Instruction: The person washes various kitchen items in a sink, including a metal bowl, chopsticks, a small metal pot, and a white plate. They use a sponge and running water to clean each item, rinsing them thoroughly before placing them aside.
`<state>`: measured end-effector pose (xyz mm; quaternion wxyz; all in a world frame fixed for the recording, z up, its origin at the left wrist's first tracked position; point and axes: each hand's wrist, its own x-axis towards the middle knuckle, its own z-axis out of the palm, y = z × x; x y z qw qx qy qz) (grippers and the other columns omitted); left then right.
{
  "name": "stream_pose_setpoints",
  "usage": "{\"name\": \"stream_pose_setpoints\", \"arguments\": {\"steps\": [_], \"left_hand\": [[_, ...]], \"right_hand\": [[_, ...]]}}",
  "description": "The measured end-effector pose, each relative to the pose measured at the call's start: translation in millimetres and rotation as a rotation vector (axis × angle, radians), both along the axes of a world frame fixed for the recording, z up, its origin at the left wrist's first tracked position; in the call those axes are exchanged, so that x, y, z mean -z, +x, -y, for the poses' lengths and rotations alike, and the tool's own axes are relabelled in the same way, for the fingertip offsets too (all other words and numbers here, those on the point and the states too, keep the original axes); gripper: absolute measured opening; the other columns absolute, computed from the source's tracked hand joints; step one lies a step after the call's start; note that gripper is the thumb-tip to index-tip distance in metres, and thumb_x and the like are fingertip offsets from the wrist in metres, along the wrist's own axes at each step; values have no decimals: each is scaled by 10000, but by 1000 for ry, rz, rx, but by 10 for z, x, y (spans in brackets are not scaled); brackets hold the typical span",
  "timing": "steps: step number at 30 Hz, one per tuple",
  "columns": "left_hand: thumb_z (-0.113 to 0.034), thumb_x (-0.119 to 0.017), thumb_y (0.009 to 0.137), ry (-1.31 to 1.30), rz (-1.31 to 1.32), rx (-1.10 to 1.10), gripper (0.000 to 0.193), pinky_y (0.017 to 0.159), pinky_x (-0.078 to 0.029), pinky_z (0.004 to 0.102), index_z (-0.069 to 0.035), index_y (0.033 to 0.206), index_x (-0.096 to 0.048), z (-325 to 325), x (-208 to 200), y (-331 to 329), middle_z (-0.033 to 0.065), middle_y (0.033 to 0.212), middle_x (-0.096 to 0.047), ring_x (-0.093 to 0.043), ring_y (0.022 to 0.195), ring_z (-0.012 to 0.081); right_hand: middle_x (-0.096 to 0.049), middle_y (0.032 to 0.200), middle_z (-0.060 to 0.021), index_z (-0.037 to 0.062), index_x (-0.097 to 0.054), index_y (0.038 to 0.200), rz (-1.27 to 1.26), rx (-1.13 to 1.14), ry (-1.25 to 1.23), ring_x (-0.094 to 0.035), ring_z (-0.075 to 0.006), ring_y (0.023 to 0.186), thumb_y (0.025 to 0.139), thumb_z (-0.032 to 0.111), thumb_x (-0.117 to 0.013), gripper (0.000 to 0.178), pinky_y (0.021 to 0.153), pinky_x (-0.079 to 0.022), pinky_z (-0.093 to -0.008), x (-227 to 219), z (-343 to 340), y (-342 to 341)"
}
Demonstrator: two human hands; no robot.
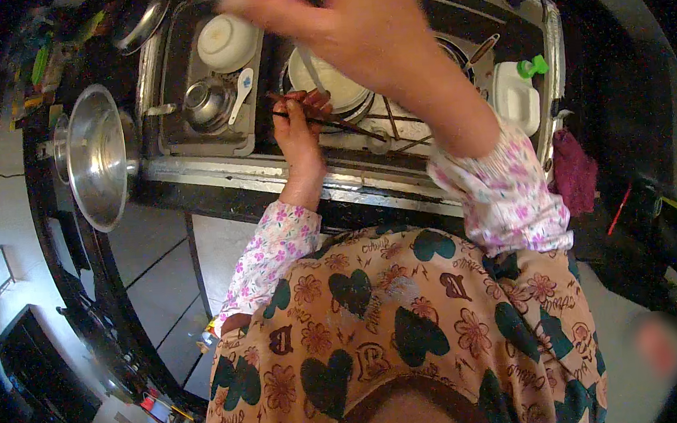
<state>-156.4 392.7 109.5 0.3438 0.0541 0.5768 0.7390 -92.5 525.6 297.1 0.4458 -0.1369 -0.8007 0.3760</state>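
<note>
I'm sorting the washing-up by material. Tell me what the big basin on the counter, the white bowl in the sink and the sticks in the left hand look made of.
Big basin: likely steel, bright mirror-like glare. White bowl: ceramic or melamine, glossy and opaque. Sticks: dark, thin, possibly wood; too blurred to confirm.

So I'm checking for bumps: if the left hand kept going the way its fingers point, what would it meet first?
Probably the white plate in the sink. The left hand, gripping dark chopsticks, points up towards it. Depth is unclear, so it might pass above the rim.
</note>
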Motion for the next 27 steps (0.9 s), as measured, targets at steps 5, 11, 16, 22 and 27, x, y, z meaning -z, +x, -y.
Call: {"name": "stream_pose_setpoints", "arguments": {"steps": [5,11,16,22,27], "left_hand": [[-218,-351,961,34,7,50,194,779,-498,362,-46,1016,-421,52,6,3,148,1000,-582,-590,923,230],[-231,-337,964,86,33,3,202,780,-493,372,-44,1005,-404,160,189,-113,171,1007,-579,-590,935,261],[-244,-337,963,106,25,-2,212,777,-492,378,-48,1006,-406,121,232,-102,177,1015,-574,-588,939,267],[-257,-331,964,52,-16,-39,231,780,-500,386,-47,1020,-410,172,156,-207,157,997,-583,-593,909,257],[-259,-337,963,75,-42,-41,241,786,-504,400,-40,1037,-407,113,24,-236,173,989,-576,-587,916,271]], "right_hand": [[-546,757,-104,-23,-448,969,11,-111,-211,-568,-168,640,726,132,-684,373,545,-462,-290,-140,29,83],[-530,797,-19,3,-495,1033,198,92,-103,-531,-108,667,726,194,-677,405,568,-467,-257,-75,-552,947],[-561,1007,-130,8,-460,1167,91,317,38,-570,-230,887,822,254,-584,441,762,-466,-352,113,-782,1342],[-587,927,-167,36,-546,1027,483,445,77,-580,-327,846,758,99,-617,285,769,-462,-390,1618,-33,1413],[-620,875,-221,-19,-567,932,1319,-167,119,-623,-356,793,758,76,-534,201,675,-514,-443,3062,206,1251]]}}
